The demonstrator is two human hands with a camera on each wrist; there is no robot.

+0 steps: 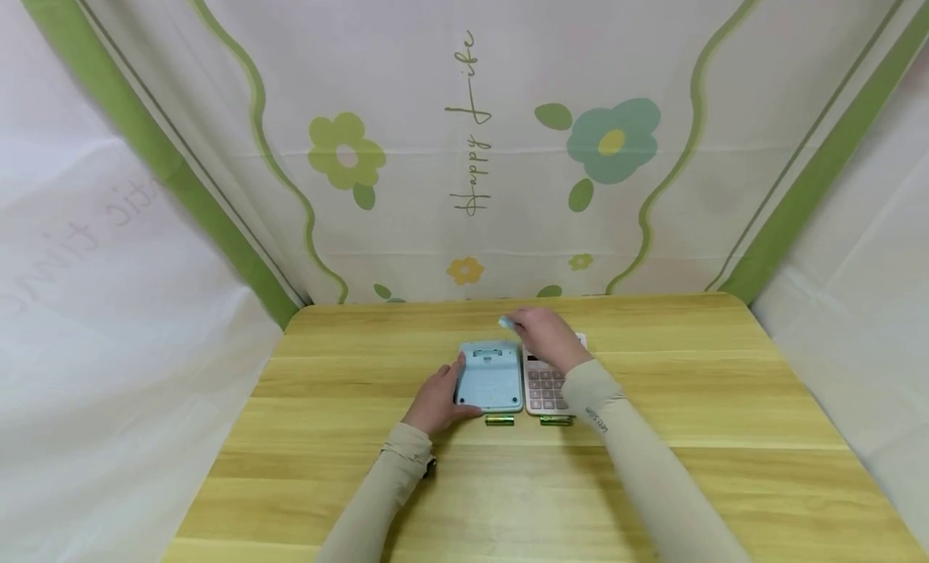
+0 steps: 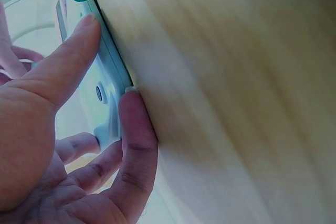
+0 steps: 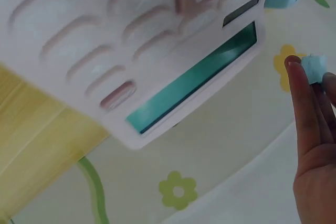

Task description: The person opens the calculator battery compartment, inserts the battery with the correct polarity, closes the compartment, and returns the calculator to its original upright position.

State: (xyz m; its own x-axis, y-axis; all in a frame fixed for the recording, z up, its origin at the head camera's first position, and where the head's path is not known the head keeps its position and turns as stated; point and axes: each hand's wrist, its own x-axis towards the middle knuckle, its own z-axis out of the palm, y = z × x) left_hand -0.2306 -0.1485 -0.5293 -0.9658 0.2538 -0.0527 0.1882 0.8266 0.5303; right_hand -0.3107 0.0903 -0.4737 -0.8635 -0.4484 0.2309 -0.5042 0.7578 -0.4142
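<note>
A light blue calculator [image 1: 489, 387] lies face down on the table, the battery slot [image 1: 488, 354] near its far end uncovered. My left hand [image 1: 434, 398] grips its near left corner, thumb along the near edge and fingers at the left side. Above the far end of the calculators, my right hand [image 1: 546, 337] pinches a small light blue piece [image 3: 314, 68] that looks like a battery cover. Beside the blue calculator, a pink and white calculator [image 1: 543, 391] lies face up, partly hidden under the right hand and forearm.
Two green batteries lie on the wooden table [image 1: 327, 466] just in front of the calculators: one battery [image 1: 499, 421] by the blue one, the other battery [image 1: 556, 421] by the pink one. A flower-printed curtain [image 1: 406, 224] hangs behind the table, with white fabric at both sides.
</note>
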